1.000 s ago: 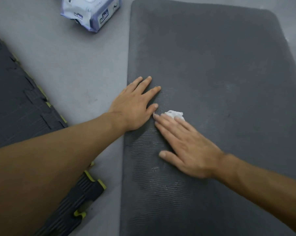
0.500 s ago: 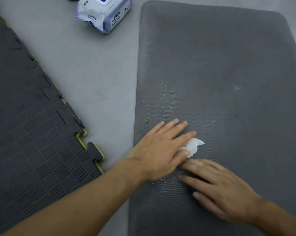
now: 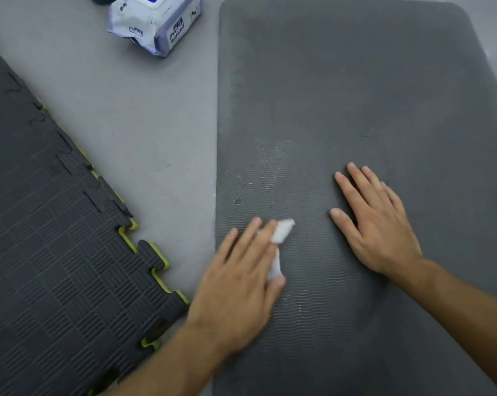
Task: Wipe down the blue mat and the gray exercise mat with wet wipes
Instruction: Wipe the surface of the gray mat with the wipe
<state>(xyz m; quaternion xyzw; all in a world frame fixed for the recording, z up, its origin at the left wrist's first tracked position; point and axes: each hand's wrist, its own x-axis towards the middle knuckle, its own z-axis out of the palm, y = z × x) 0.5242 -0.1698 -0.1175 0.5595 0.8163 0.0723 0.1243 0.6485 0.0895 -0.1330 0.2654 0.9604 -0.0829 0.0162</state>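
A: Left edge of frame first?

B: Interlocking foam mat [image 3: 56, 238], dark with a yellow rim on its toothed edge, fills the lower left. It lies on the gray floor [image 3: 141, 138].

A: Any containers?

B: One. Wipe pack [image 3: 156, 24], a soft white and purple packet, at the upper left centre on the floor. It sits just beside the top left corner of the gray exercise mat [image 3: 356, 95]. The top edge of the frame cuts its lid off. Contents hidden, so I cannot tell how full it is.

A: And the gray mat?

B: It runs from centre to right, flat on the floor, with a ribbed surface. Glistening patches show left of its centre.

A: Left hand [image 3: 241, 284]?

B: Lower centre, palm down near the mat's left edge. Grip not closed: fingers straight, pressing a white wet wipe [image 3: 281, 231] onto the mat. The wipe shows past the index fingertip and along the gap down to the thumb. The hand is a little blurred.

A: Right hand [image 3: 378, 221]?

B: Right of centre, flat on the mat with fingers spread. Grip relaxed and holding nothing, well apart from the wipe.
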